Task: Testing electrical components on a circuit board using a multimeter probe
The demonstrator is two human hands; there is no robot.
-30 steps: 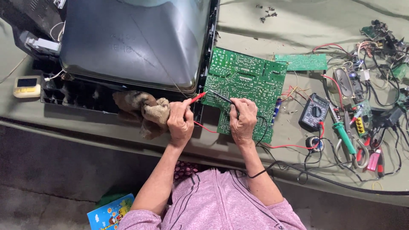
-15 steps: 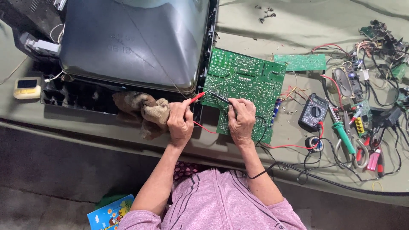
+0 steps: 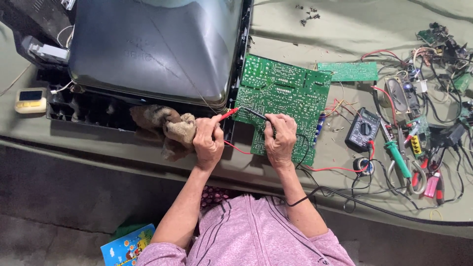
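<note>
Left hand grips a red probe, right hand a black probe, on the green solder-dotted circuit board.

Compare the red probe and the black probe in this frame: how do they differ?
The red probe sits in the left hand; the black probe sits in the right hand. The red probe slants up to the right, the black one up to the left. The black probe lies over the large green circuit board; the red one comes in from beside it. Both tips meet near the board's left edge.
</note>
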